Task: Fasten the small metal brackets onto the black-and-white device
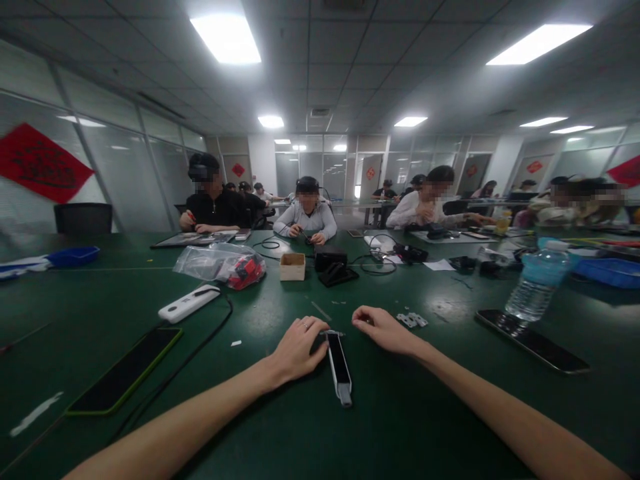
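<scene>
On the green table (280, 427) lies a slim, long device (340, 363) with a black face, pale rim and grey lower end. At its upper left, my left hand (299, 348) has its fingers and thumb curled against the device. A small thin dark piece (339, 333) shows across the top of the device; its kind is unclear. To the right, apart from the device, my right hand (383, 328) is closed in a pinch. Whatever may be between those fingertips is hidden. Several small silvery parts (413, 321) lie just beyond the right wrist.
A black phone (533, 340) and a water bottle (537, 280) stand right. Left are a green-edged phone (127, 370), a white power strip (189, 303) and its cable. Ahead sit a plastic bag (220, 265), a small box (293, 267) and black cases (336, 270). People sit opposite.
</scene>
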`<state>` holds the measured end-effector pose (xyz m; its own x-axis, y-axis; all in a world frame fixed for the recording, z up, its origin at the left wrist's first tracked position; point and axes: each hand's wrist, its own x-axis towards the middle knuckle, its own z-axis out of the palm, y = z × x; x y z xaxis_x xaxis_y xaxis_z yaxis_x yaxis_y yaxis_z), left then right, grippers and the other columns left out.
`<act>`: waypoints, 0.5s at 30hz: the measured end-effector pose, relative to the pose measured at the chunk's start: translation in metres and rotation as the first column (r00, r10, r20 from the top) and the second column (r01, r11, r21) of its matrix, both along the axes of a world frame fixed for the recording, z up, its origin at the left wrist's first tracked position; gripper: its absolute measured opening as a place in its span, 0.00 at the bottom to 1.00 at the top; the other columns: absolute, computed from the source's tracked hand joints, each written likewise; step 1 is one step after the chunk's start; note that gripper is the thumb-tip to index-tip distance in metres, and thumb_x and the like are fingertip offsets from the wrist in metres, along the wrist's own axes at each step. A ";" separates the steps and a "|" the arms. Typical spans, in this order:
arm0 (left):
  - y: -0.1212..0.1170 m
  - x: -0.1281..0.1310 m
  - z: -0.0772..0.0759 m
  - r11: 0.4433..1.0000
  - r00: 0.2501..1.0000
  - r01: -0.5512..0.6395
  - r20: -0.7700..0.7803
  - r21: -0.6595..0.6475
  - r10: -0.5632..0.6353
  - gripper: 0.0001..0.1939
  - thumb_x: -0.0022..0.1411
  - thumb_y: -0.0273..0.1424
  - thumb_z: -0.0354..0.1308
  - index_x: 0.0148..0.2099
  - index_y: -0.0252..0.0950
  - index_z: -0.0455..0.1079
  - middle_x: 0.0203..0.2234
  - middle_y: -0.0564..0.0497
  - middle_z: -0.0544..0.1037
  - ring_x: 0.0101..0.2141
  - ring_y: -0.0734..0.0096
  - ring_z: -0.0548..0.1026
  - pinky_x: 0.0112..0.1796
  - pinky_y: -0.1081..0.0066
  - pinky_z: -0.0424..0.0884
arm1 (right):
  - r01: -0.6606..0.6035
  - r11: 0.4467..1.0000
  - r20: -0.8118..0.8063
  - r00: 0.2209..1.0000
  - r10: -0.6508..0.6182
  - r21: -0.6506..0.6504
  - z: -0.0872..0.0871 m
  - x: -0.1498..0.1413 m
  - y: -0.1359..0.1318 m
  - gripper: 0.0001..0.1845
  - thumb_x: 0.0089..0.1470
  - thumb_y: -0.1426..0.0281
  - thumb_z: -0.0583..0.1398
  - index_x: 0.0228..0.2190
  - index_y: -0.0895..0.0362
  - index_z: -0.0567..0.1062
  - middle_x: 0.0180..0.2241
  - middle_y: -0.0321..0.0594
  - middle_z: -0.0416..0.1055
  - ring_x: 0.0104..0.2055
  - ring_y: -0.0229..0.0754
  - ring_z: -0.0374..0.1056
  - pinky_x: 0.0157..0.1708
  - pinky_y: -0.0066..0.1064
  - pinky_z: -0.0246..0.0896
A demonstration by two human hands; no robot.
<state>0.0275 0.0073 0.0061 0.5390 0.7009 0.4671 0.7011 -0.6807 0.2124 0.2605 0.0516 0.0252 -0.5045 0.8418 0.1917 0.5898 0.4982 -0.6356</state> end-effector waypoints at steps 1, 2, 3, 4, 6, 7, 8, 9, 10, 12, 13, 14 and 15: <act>-0.001 0.000 0.000 1.000 1.000 0.014 0.008 0.022 -0.014 0.10 0.61 0.30 0.51 0.45 0.36 0.63 0.40 0.48 0.71 0.41 0.66 0.68 0.44 0.64 0.64 | -0.029 0.999 -0.056 0.998 0.028 -0.026 0.001 -0.008 -0.007 0.11 0.57 0.66 0.53 0.34 0.59 0.71 0.32 0.39 0.70 0.33 0.38 0.64 0.33 0.29 0.59; 0.000 0.000 -0.001 0.999 1.000 0.027 0.014 0.043 -0.028 0.09 0.61 0.31 0.51 0.45 0.36 0.64 0.40 0.48 0.71 0.41 0.66 0.68 0.44 0.64 0.64 | -0.061 0.997 -0.106 0.993 0.056 -0.047 0.001 -0.015 -0.013 0.11 0.57 0.65 0.53 0.34 0.59 0.72 0.32 0.38 0.70 0.33 0.38 0.64 0.34 0.29 0.59; 0.000 0.000 -0.003 0.997 0.999 0.038 0.018 0.061 -0.039 0.09 0.61 0.32 0.52 0.44 0.36 0.64 0.39 0.48 0.72 0.41 0.66 0.68 0.44 0.65 0.64 | -0.095 0.993 -0.149 0.985 0.084 -0.066 0.001 -0.021 -0.019 0.12 0.57 0.65 0.53 0.34 0.59 0.72 0.32 0.38 0.70 0.34 0.38 0.64 0.34 0.29 0.59; 0.001 -0.001 -0.004 0.996 0.999 0.046 0.022 0.079 -0.048 0.09 0.61 0.33 0.53 0.44 0.37 0.64 0.39 0.48 0.72 0.40 0.66 0.69 0.43 0.65 0.64 | -0.126 0.988 -0.188 0.976 0.108 -0.087 0.001 -0.026 -0.025 0.12 0.57 0.65 0.53 0.34 0.59 0.72 0.33 0.38 0.70 0.34 0.38 0.64 0.35 0.29 0.60; 0.003 -0.002 -0.008 0.992 0.997 0.065 0.029 0.112 -0.068 0.09 0.61 0.34 0.54 0.43 0.37 0.65 0.37 0.48 0.72 0.39 0.67 0.69 0.42 0.66 0.64 | -0.169 0.978 -0.252 0.958 0.134 -0.121 -0.002 -0.034 -0.032 0.11 0.56 0.64 0.54 0.34 0.59 0.72 0.32 0.37 0.70 0.34 0.38 0.64 0.34 0.28 0.60; 0.004 -0.003 -0.010 0.989 0.996 0.075 0.033 0.129 -0.080 0.09 0.62 0.35 0.53 0.43 0.36 0.65 0.37 0.48 0.73 0.38 0.68 0.70 0.41 0.67 0.65 | -0.179 0.975 -0.275 0.952 0.137 -0.133 -0.004 -0.036 -0.034 0.11 0.56 0.64 0.54 0.34 0.59 0.72 0.32 0.37 0.70 0.34 0.38 0.64 0.34 0.28 0.60; 0.005 -0.003 -0.011 0.986 0.995 0.085 0.036 0.144 -0.091 0.09 0.63 0.35 0.52 0.42 0.36 0.66 0.36 0.48 0.73 0.38 0.68 0.70 0.40 0.67 0.65 | -0.182 0.973 -0.291 0.947 0.135 -0.142 -0.006 -0.038 -0.036 0.11 0.56 0.64 0.55 0.33 0.59 0.72 0.32 0.37 0.70 0.34 0.38 0.64 0.34 0.28 0.60; 0.005 -0.004 -0.011 0.984 0.994 0.094 0.034 0.152 -0.100 0.09 0.63 0.36 0.51 0.42 0.36 0.66 0.36 0.48 0.73 0.37 0.69 0.70 0.40 0.68 0.65 | -0.184 0.972 -0.300 0.945 0.133 -0.149 -0.008 -0.039 -0.037 0.11 0.56 0.64 0.55 0.33 0.59 0.72 0.32 0.37 0.70 0.34 0.38 0.64 0.34 0.28 0.60; 0.006 -0.004 -0.012 0.983 0.994 0.101 0.030 0.155 -0.107 0.10 0.64 0.36 0.50 0.41 0.36 0.66 0.35 0.48 0.73 0.37 0.69 0.70 0.40 0.68 0.65 | -0.181 0.972 -0.303 0.944 0.129 -0.152 -0.009 -0.040 -0.037 0.12 0.55 0.63 0.55 0.33 0.59 0.72 0.31 0.37 0.70 0.33 0.38 0.64 0.33 0.28 0.60; 0.005 -0.004 -0.011 0.983 0.994 0.106 0.023 0.149 -0.111 0.11 0.65 0.36 0.48 0.42 0.36 0.67 0.35 0.48 0.74 0.36 0.70 0.71 0.39 0.68 0.65 | -0.169 0.973 -0.296 0.948 0.118 -0.154 -0.011 -0.040 -0.036 0.12 0.55 0.63 0.55 0.33 0.59 0.72 0.31 0.37 0.70 0.33 0.38 0.65 0.33 0.28 0.60; 0.005 -0.004 -0.010 0.984 0.994 0.104 0.022 0.147 -0.109 0.11 0.66 0.36 0.47 0.42 0.36 0.67 0.34 0.49 0.74 0.36 0.70 0.71 0.39 0.69 0.65 | -0.162 0.975 -0.291 0.950 0.113 -0.150 -0.011 -0.040 -0.036 0.12 0.55 0.63 0.56 0.33 0.59 0.72 0.31 0.37 0.70 0.32 0.38 0.65 0.32 0.28 0.60; 0.005 -0.004 -0.010 0.984 0.994 0.103 0.024 0.147 -0.108 0.11 0.66 0.36 0.47 0.42 0.36 0.67 0.34 0.49 0.74 0.36 0.70 0.71 0.39 0.69 0.66 | -0.157 0.977 -0.286 0.952 0.112 -0.141 -0.011 -0.039 -0.035 0.12 0.55 0.62 0.56 0.33 0.59 0.72 0.31 0.37 0.70 0.32 0.38 0.65 0.32 0.28 0.60; 0.005 -0.004 -0.010 0.983 0.994 0.102 0.026 0.150 -0.107 0.12 0.66 0.36 0.46 0.42 0.36 0.67 0.34 0.49 0.74 0.36 0.71 0.71 0.39 0.69 0.66 | -0.154 0.979 -0.279 0.954 0.113 -0.131 -0.011 -0.039 -0.034 0.13 0.55 0.62 0.55 0.33 0.59 0.72 0.31 0.37 0.71 0.32 0.38 0.65 0.32 0.28 0.60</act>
<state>0.0236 0.0121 -0.0037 0.5876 0.5633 0.5808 0.6184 -0.7756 0.1265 0.2215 0.0171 0.0140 -0.5614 0.7996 0.2132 0.3210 0.4479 -0.8345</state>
